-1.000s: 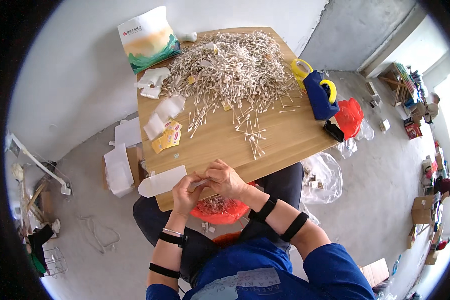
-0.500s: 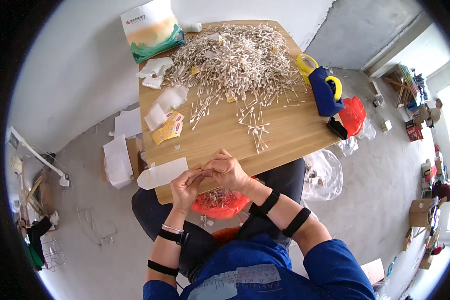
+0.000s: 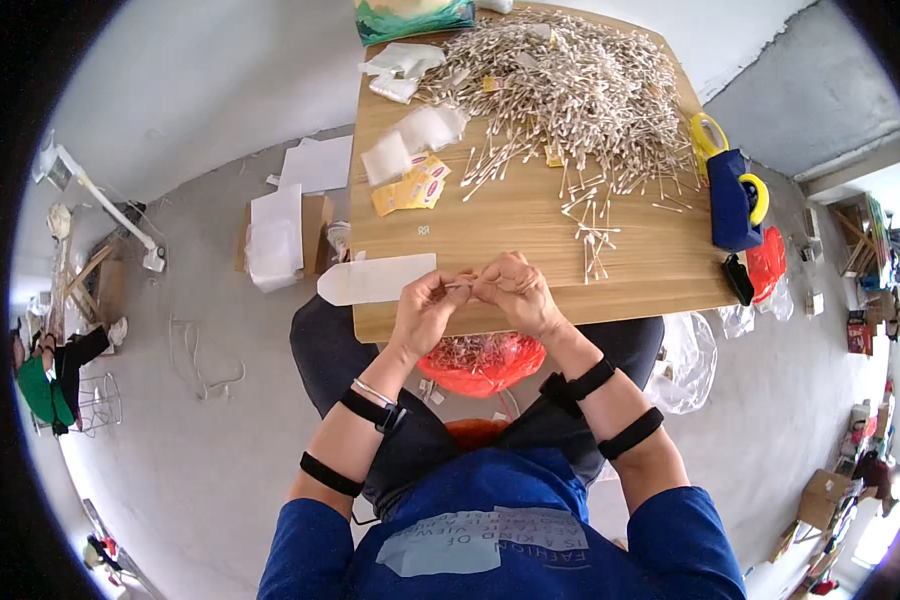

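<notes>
My left hand (image 3: 428, 308) and my right hand (image 3: 518, 292) meet at the near edge of the wooden table, fingertips pinched close together. Something small, thin and pale seems to lie between them; the fingers hide most of it, so its kind does not show. Beside my left hand lies a white paper piece (image 3: 380, 278) with a pointed end. A big heap of cotton swabs (image 3: 590, 100) covers the far part of the table (image 3: 510, 240), with a few loose swabs (image 3: 596, 240) nearer to me. Below the hands, a red plastic bag (image 3: 490, 372) holds more swabs.
Yellow packets (image 3: 410, 187) and crumpled clear plastic (image 3: 415, 140) lie at the left of the table. A blue tape dispenser (image 3: 735, 205) and a yellow tape roll (image 3: 708, 135) stand at its right edge. A cardboard box (image 3: 315, 225) with white sheets is on the floor.
The view has shifted, so the table appears higher and farther right. Both hands stay pinched together near the table edge; the fingers have moved slightly.
</notes>
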### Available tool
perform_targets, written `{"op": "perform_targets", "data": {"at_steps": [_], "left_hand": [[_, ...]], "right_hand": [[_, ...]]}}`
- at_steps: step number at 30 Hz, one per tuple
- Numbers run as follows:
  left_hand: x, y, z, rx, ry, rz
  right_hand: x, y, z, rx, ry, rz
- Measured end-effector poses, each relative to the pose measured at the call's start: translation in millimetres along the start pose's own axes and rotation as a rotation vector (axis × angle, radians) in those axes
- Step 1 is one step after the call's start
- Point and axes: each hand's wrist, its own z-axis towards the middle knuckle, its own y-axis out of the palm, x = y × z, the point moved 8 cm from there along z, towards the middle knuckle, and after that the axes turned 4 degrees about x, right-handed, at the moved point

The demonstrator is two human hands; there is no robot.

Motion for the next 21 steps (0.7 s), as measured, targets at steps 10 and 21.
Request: {"op": "perform_targets", "data": {"at_steps": [10, 21], "left_hand": [[-5, -3, 6, -0.103, -0.037, -0.059], [-18, -6, 7, -0.051, -0.036, -0.101]], "right_hand": [[16, 5, 6, -0.062, 0.081, 0.185], [20, 10, -1, -0.013, 0.088, 0.163]]}}
